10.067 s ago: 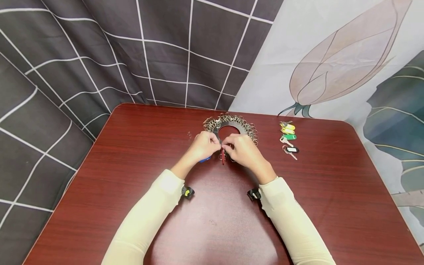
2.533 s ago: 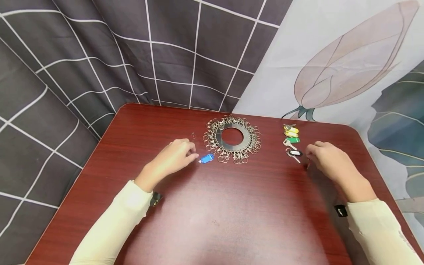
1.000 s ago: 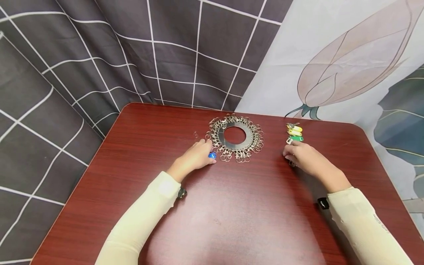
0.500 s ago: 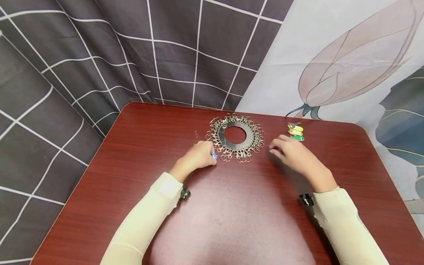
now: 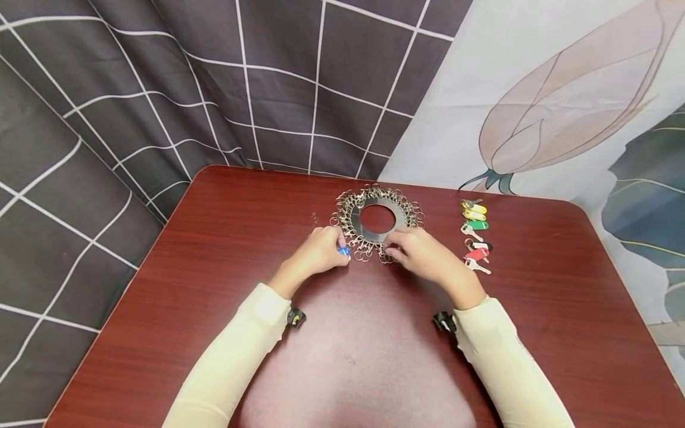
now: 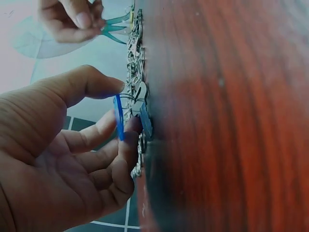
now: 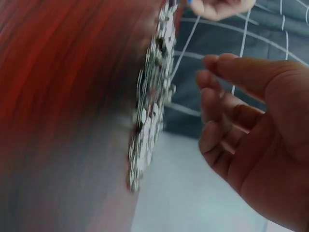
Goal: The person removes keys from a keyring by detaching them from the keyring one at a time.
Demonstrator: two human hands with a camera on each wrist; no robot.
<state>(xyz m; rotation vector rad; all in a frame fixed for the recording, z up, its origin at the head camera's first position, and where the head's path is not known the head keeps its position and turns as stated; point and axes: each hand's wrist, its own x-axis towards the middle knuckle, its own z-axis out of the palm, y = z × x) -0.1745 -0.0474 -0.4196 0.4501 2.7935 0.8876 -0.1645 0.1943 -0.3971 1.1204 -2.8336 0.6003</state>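
Note:
My left hand (image 5: 316, 252) pinches a blue key tag (image 6: 119, 118) between thumb and fingertips. From the tag's ring hangs a silver key (image 6: 140, 96), close over the table beside the fingertips. My right hand (image 5: 420, 252) reaches over the lower right of a flat grey metal ring (image 5: 355, 223) lined with small clips and split rings (image 5: 364, 252). In the right wrist view its fingers (image 7: 210, 137) are loosely bent, with nothing between them and a gap to the clips.
At the right of the reddish wooden table (image 5: 267, 202) lie several tagged keys in a column: two yellow tags (image 5: 475, 213), a green tag (image 5: 478, 225), a black tag (image 5: 483, 246) and a red tag (image 5: 478, 255). Curtains rise behind the table's far edge.
Earlier both hands worked at a red tag on the ring; it now lies in the right column. My left hand has picked up the blue tag, and my right hand has swung back left.

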